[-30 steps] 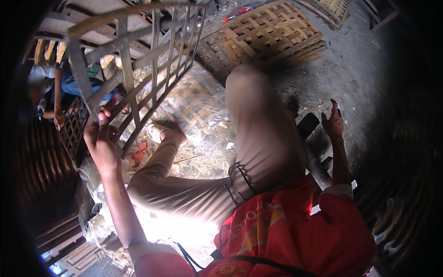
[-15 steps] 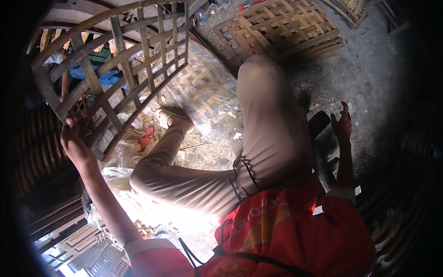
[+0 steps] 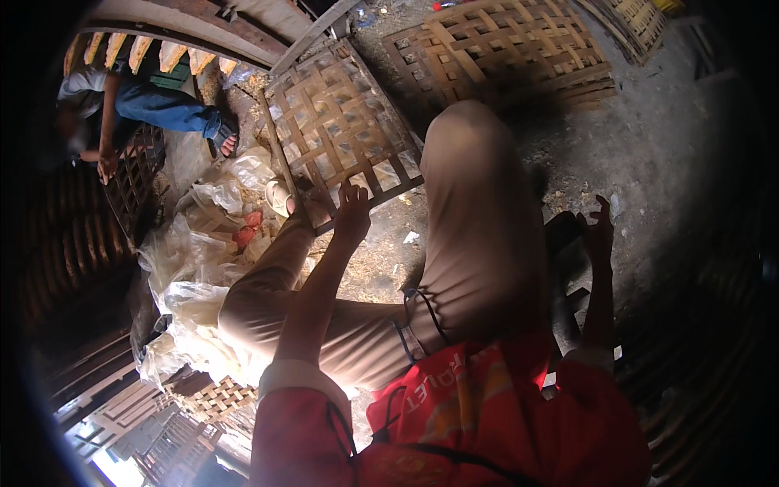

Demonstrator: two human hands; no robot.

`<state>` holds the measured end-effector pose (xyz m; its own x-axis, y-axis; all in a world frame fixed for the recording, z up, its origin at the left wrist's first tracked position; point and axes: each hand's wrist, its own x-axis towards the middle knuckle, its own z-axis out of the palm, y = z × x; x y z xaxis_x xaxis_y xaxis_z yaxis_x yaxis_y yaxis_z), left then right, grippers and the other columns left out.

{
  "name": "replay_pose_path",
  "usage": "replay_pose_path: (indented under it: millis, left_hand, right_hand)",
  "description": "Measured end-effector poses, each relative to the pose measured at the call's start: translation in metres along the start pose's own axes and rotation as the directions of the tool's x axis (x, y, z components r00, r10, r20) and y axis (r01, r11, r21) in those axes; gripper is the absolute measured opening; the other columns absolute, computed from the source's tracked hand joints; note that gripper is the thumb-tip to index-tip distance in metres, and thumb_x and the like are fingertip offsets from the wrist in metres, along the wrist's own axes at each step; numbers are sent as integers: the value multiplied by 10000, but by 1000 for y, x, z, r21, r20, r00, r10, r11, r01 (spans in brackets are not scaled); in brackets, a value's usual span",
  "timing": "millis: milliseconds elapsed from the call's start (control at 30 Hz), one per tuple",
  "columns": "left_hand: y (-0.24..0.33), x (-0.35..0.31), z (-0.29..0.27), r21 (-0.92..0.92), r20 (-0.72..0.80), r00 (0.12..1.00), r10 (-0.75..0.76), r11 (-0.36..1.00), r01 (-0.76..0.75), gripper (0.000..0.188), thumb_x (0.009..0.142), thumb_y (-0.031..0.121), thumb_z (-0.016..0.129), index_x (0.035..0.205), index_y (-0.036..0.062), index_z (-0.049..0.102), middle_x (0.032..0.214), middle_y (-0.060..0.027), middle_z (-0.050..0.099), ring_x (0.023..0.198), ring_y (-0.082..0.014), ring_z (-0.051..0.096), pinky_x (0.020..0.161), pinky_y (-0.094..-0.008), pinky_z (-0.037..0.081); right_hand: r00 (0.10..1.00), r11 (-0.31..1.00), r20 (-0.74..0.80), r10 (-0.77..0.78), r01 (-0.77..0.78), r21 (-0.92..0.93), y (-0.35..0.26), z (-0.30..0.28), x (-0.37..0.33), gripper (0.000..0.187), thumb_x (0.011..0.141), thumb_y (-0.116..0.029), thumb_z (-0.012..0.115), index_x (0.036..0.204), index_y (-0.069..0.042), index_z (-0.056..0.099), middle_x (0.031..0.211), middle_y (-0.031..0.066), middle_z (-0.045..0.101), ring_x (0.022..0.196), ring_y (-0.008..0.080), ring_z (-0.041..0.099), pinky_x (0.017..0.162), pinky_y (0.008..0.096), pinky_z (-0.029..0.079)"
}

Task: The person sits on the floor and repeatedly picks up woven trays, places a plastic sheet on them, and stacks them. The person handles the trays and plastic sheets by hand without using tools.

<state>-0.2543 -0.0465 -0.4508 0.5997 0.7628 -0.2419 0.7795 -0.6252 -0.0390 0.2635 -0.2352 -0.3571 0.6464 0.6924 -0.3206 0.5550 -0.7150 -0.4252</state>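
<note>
A woven bamboo panel (image 3: 312, 114), an open lattice with a wooden rim, lies low in front of me by my left foot. My left hand (image 3: 353, 217) is at its near edge, fingers curled over the rim. On the other side, my right hand (image 3: 598, 234) is raised beside my right knee, fingers apart and nothing in it. It is nearest to a dark bar-like object (image 3: 561, 229), whose kind is too shadowed to tell.
Woven bamboo panels (image 3: 519, 61) are stacked at the far middle. Crumpled clear plastic sheeting (image 3: 195, 243) covers the floor on the left. Another person in blue trousers (image 3: 162, 109) sits at the far left, a hand near a dark lattice panel (image 3: 139, 174). Farther right stands another woven bundle (image 3: 629, 28).
My left hand has swung the raised panel from the left down to the right, bringing it low before me. The person behind it now shows. My right hand has barely moved.
</note>
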Motion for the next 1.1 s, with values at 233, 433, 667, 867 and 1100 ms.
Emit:
replay_pose_path:
  millis: [233, 433, 667, 867, 1100]
  left_hand:
    - [-12, 2, 46, -177, -102, 994, -33, 984, 14, 340, 772, 168, 725, 1031, 8, 574, 1079, -191, 503, 1184, -412, 435, 873, -422, 538]
    - [-11, 19, 16, -505, 204, 974, 101, 863, 16, 551, 862, 362, 694, 1296, 67, 526, 1325, -175, 525, 1267, -342, 475, 1020, -440, 439]
    - [-202, -14, -69, -564, 337, 936, -104, 773, 289, 522, 877, 355, 675, 1314, 95, 558, 1185, -167, 661, 1076, -315, 644, 916, -420, 503]
    - [-355, -171, -115, -299, 72, 780, -622, 733, 612, 341, 892, 374, 633, 1124, 127, 591, 976, -154, 715, 909, -333, 689, 808, -458, 526]
    - [-279, -288, -5, 108, 490, 424, -762, 535, 838, 750, 771, 446, 714, 1417, 202, 421, 1423, -119, 489, 1338, -316, 442, 1009, -577, 405]
  right_hand:
    - [999, 1000, -33, -12, 13, 25, 19, 0, -1, 651, 825, -274, 742, 1381, -221, 407, 1054, 179, 661, 809, 300, 696, 741, 405, 541]
    - [991, 995, -91, -101, 98, -32, 14, -12, 11, 613, 837, -259, 748, 1359, -182, 437, 1037, 182, 676, 844, 289, 693, 758, 417, 533]
    - [924, 928, -325, -200, 285, 240, -83, -61, 26, 500, 918, -182, 665, 1337, -39, 433, 1103, 163, 651, 972, 256, 648, 814, 380, 525]
    - [732, 628, -430, -529, 678, 382, -237, -33, -38, 532, 973, -224, 566, 1412, -3, 363, 1316, 180, 536, 1231, 264, 508, 1040, 403, 394]
    - [571, 573, -97, -815, 819, 4, -322, -2, -89, 569, 966, -266, 535, 1443, -16, 352, 1418, 174, 465, 1358, 312, 398, 1124, 467, 293]
